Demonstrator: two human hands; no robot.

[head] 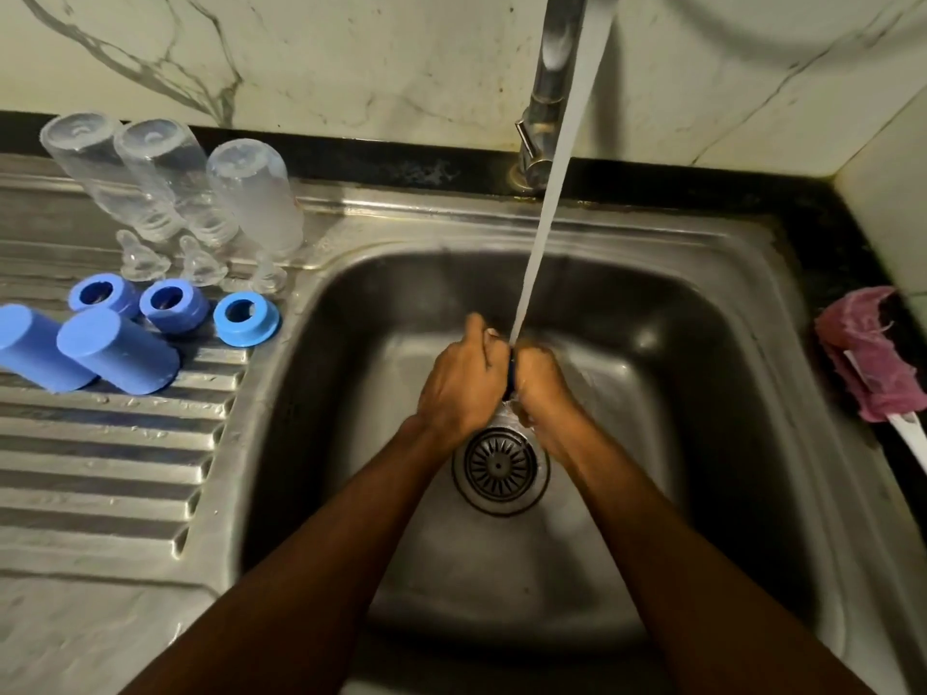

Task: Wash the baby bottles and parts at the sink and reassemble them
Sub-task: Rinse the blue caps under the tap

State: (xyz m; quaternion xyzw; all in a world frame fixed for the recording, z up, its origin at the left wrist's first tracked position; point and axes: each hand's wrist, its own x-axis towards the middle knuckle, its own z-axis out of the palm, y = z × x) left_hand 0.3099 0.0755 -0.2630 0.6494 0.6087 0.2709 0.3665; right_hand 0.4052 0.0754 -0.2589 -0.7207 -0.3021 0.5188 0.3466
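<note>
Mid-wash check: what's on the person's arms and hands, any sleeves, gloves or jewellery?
Nothing is worn. The left forearm and right forearm are bare all the way to the frame edge, with no sleeves showing. The left hand and right hand have no gloves, and no watch, bracelet or ring is visible.

Forearms stretched forward, left hand (pixel 464 381) and right hand (pixel 544 388) meet, each grip curled round a blue part (pixel 510 377).

My left forearm (pixel 321 534) and right forearm (pixel 667 534) are bare along the whole visible length — skin only. My left hand (pixel 461 383) and right hand (pixel 544 388) are bare as well — the right glistens wet at the wrist.
</note>
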